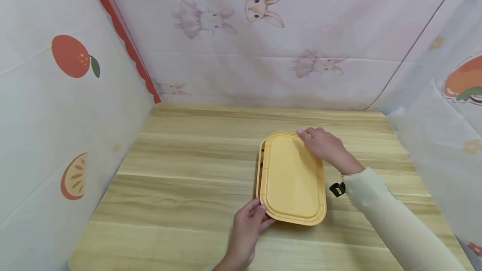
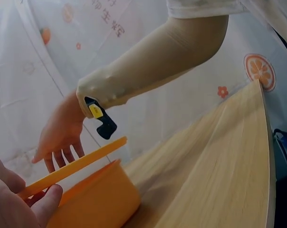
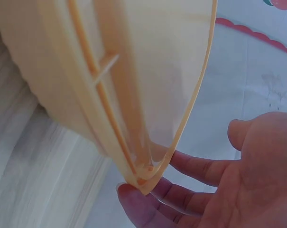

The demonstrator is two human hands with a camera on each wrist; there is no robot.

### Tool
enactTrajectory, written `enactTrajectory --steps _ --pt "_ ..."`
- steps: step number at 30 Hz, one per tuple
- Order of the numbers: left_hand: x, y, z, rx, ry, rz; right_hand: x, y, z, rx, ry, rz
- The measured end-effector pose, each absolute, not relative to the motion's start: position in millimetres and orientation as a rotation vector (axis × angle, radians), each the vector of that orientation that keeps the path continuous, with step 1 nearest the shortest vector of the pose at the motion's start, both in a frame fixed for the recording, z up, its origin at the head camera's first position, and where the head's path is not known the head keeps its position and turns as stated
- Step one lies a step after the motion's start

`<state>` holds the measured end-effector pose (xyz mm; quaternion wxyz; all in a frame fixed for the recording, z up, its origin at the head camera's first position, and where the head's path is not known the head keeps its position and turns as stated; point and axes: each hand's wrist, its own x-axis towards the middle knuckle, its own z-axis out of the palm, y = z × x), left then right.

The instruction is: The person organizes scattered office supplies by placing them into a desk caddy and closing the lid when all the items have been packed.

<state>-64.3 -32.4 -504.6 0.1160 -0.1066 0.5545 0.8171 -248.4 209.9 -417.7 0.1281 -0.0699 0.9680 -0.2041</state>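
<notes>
A yellow lid (image 1: 293,175) sits askew over a yellow plastic box (image 2: 98,199), and a gap shows between them along the left side. My left hand (image 1: 246,229) pinches the lid's near-left corner, thumb on the rim in the head view. In the left wrist view, the lid's edge lies between the left thumb (image 2: 48,202) and fingers. At the far-right corner, my right hand (image 1: 321,145) touches the rim with loosely extended fingers (image 3: 195,168), its thumb apart from them. Dark spots show through the gap; most of the box's inside is hidden.
The box stands right of centre on a wood-grain table (image 1: 180,179). Printed cloth with rabbits (image 1: 260,7) hangs behind it, and fruit-patterned cloth (image 1: 45,116) lines both sides. A black strap piece (image 1: 337,189) hangs at the right sleeve's cuff.
</notes>
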Motion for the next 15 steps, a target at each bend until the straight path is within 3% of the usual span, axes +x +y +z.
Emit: enactTrajectory --steps 15 --pt "-60.3 -54.4 -510.5 -0.371 1.709 2.353 -253.1 216.2 -420.7 -0.262 2.712 -0.929"
